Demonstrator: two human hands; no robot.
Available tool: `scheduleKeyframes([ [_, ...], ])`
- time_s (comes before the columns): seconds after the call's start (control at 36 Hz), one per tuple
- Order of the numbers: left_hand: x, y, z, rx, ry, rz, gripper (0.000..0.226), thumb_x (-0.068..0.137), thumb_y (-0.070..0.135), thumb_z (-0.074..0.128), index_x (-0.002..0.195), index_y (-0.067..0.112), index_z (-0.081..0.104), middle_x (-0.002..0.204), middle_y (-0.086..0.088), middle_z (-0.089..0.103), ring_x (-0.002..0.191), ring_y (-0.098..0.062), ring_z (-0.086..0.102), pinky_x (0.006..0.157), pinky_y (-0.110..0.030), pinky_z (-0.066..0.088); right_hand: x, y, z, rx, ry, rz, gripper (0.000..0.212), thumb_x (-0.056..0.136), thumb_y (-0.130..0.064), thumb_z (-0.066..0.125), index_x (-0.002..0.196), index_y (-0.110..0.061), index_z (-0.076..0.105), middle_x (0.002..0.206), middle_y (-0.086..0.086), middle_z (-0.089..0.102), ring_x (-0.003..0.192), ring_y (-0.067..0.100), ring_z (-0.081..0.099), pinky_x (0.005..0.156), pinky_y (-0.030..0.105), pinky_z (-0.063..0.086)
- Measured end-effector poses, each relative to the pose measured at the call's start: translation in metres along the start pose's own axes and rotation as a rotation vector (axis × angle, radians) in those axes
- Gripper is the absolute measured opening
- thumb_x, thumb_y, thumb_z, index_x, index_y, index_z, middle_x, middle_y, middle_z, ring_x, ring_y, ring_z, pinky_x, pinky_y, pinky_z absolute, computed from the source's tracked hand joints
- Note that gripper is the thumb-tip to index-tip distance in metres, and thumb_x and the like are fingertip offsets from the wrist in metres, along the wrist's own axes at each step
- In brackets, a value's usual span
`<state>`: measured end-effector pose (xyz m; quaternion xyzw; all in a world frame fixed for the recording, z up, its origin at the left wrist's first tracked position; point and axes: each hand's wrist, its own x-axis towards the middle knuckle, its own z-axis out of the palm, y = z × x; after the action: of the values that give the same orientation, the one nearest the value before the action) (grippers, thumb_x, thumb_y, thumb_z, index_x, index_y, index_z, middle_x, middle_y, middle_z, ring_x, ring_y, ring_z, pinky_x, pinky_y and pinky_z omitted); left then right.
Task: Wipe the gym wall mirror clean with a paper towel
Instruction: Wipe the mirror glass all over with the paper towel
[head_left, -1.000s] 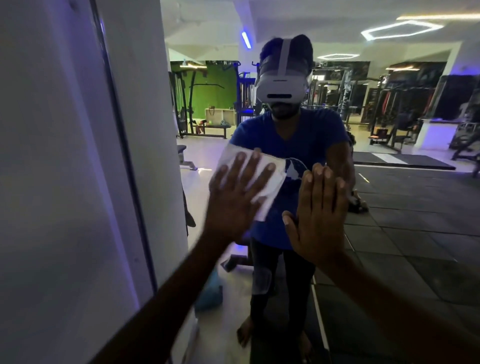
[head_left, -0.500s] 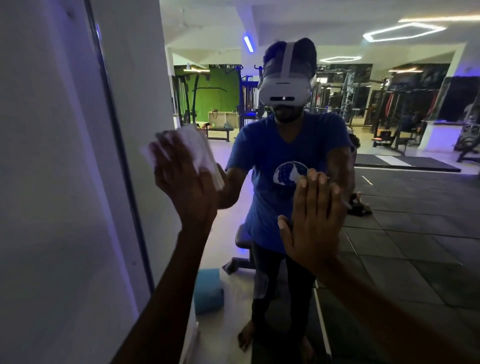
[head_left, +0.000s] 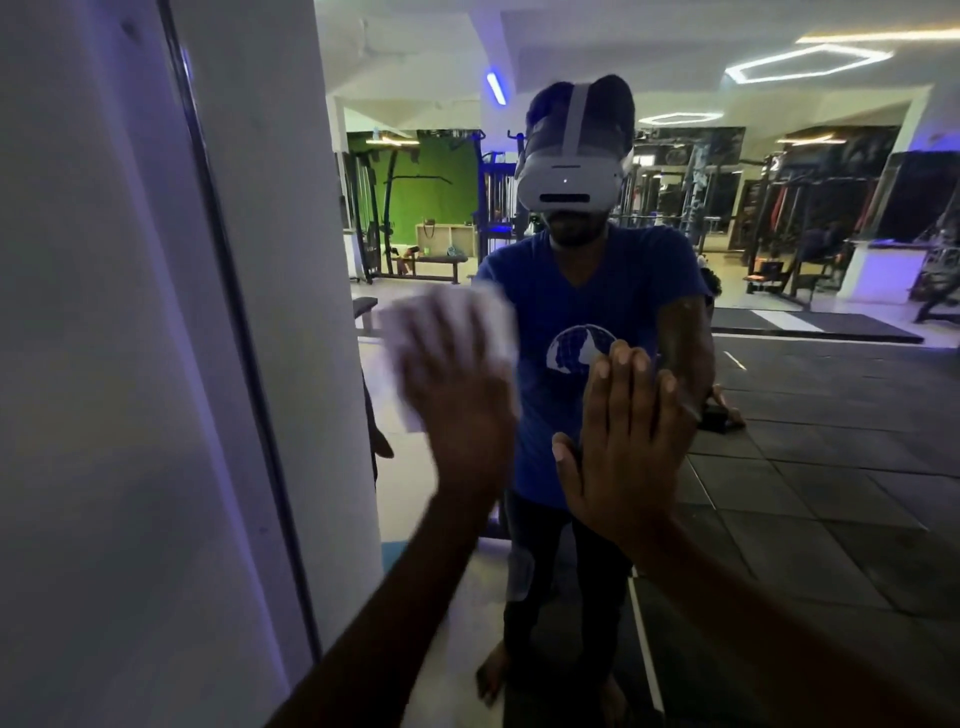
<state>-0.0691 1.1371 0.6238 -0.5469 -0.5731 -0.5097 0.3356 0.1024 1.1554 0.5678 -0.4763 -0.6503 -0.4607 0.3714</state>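
Note:
The wall mirror (head_left: 805, 426) fills the view from its dark left edge strip rightward and reflects the gym and a person in a blue shirt. My left hand (head_left: 460, 395) presses a white paper towel (head_left: 496, 325) flat against the glass, left of centre; both are motion-blurred. My right hand (head_left: 631, 441) rests flat on the mirror just to the right, fingers together and pointing up, holding nothing.
A white wall (head_left: 93, 364) stands close on the left, with the mirror's dark frame strip (head_left: 244, 338) beside it. Everything else is reflection: dark floor mats, weight machines, a green wall, ceiling lights.
My left hand swept the towel left and up across the glass, then back right and slightly down to near centre. The right hand stayed pressed in place.

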Motion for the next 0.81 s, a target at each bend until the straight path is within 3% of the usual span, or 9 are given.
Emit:
scheduleKeyframes([
  [0.11,0.004,-0.048,-0.004,0.040,-0.114,0.567,0.059,0.109,0.034,0.037,0.164,0.025,0.019,0.171,-0.010,0.014,0.161,-0.025,-0.007,0.129,-0.044,-0.005,-0.001,0.002,0.001,0.009,0.005,-0.004,0.082,0.109,-0.052,0.034,0.165,0.004,0.014,0.171,0.029,0.015,0.162,0.041,0.008,0.131,0.060,0.009],
  [0.25,0.032,-0.075,-0.011,0.055,0.161,-0.197,0.056,0.113,0.039,0.017,0.166,0.021,0.017,0.168,-0.020,0.030,0.157,-0.039,0.027,0.121,-0.058,0.032,-0.001,-0.001,-0.001,0.003,0.007,0.009,0.080,0.110,-0.051,0.031,0.165,0.004,0.015,0.172,0.028,0.015,0.161,0.042,0.012,0.131,0.060,0.011],
  [0.31,0.014,-0.020,-0.005,-0.021,0.127,-0.274,0.058,0.110,0.036,0.029,0.163,0.016,0.019,0.169,-0.023,0.025,0.156,-0.044,0.024,0.120,-0.064,0.033,0.000,-0.001,-0.002,0.024,0.004,0.014,0.081,0.108,-0.049,0.038,0.165,0.005,0.017,0.172,0.028,0.014,0.162,0.042,0.011,0.131,0.059,0.007],
  [0.42,-0.025,-0.001,0.000,-0.065,-0.192,0.425,0.056,0.113,0.041,0.020,0.167,0.026,0.013,0.175,-0.012,0.009,0.162,-0.033,0.001,0.130,-0.053,0.006,-0.001,0.003,-0.002,0.063,0.004,-0.016,0.084,0.106,-0.048,0.044,0.164,0.005,0.017,0.172,0.028,0.012,0.162,0.041,0.008,0.131,0.059,0.006],
  [0.47,-0.011,-0.044,-0.004,0.014,-0.155,0.490,0.055,0.113,0.041,0.015,0.167,0.029,0.013,0.174,-0.007,0.010,0.162,-0.029,0.004,0.129,-0.049,0.008,-0.003,0.005,-0.003,0.058,0.009,-0.022,0.082,0.108,-0.049,0.040,0.165,0.004,0.017,0.172,0.027,0.014,0.162,0.040,0.009,0.131,0.059,0.008],
  [0.56,0.001,-0.100,-0.004,0.085,0.015,0.067,0.060,0.112,0.037,0.024,0.168,0.027,0.005,0.174,-0.008,0.010,0.161,-0.030,0.011,0.127,-0.048,0.017,-0.016,0.005,-0.004,0.062,-0.038,-0.025,0.080,0.109,-0.050,0.035,0.165,0.004,0.018,0.173,0.027,0.013,0.161,0.043,0.013,0.131,0.060,0.012],
  [0.67,-0.045,-0.067,0.009,-0.057,0.183,-0.436,0.059,0.114,0.039,0.022,0.164,0.008,0.026,0.169,-0.024,0.026,0.157,-0.042,0.025,0.127,-0.052,0.023,-0.058,-0.011,-0.002,0.100,-0.127,-0.031,0.089,0.105,-0.053,0.047,0.164,0.006,0.018,0.172,0.030,0.010,0.161,0.045,0.010,0.129,0.064,0.014],
  [0.72,-0.092,-0.028,0.019,-0.096,0.009,-0.283,0.061,0.112,0.040,0.026,0.166,0.013,0.016,0.172,-0.021,0.013,0.160,-0.041,0.013,0.130,-0.054,0.012,-0.083,-0.020,0.003,0.125,-0.185,-0.061,0.096,0.101,-0.055,0.054,0.164,0.006,0.016,0.173,0.030,0.005,0.162,0.044,0.004,0.128,0.066,0.014],
  [0.81,-0.143,-0.035,0.025,-0.057,-0.251,0.289,0.058,0.112,0.046,0.022,0.165,0.021,0.018,0.175,-0.012,-0.002,0.162,-0.035,-0.001,0.130,-0.054,0.002,-0.117,-0.029,0.010,0.139,-0.257,-0.106,0.103,0.097,-0.054,0.061,0.165,0.005,0.011,0.174,0.028,0.002,0.162,0.044,0.004,0.127,0.067,0.015],
])
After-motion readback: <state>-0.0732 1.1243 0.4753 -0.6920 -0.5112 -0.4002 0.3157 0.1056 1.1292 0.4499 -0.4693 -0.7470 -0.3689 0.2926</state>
